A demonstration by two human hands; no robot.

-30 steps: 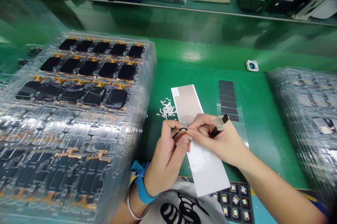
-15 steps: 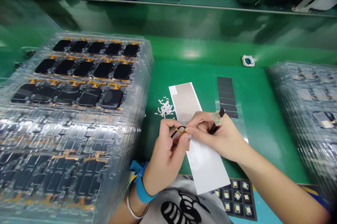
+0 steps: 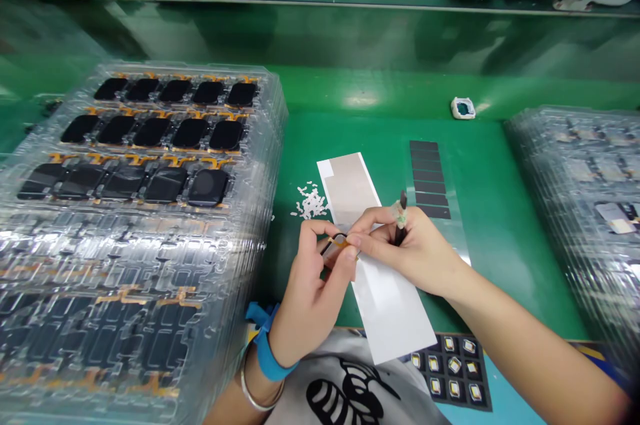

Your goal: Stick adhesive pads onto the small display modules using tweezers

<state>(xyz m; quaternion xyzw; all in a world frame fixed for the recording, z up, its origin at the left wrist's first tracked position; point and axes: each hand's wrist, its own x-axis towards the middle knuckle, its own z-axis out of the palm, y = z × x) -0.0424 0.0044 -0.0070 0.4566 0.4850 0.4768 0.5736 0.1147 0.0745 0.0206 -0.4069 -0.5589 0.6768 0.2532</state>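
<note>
My left hand (image 3: pixel 315 285), with a blue wrist strap, pinches a small display screen (image 3: pixel 330 248) by its edges; an orange flex cable (image 3: pixel 342 240) shows on it. The fingertips of my right hand (image 3: pixel 395 238) are pressed together at the screen's right side, touching the cable end. A dark, slim tool (image 3: pixel 400 235) with clear tape around it is tucked in that same hand; its lower end is hidden. Both hands are above a white backing sheet (image 3: pixel 395 312) with a greyish upper part. Small white scraps (image 3: pixel 311 202) lie in a pile to the left.
On the left rises a tall stack of clear trays (image 3: pixel 235 212) with black screens. Another tray stack (image 3: pixel 565 165) stands right. A film strip with dark rectangles (image 3: pixel 429 178) and a small white-framed part (image 3: pixel 463 108) lie behind. A black foam tray (image 3: pixel 463 368) is at the front edge.
The camera view has shifted slightly. The tool in my right hand stands more upright, and that hand has turned a little. My left hand keeps hold of the screen.
</note>
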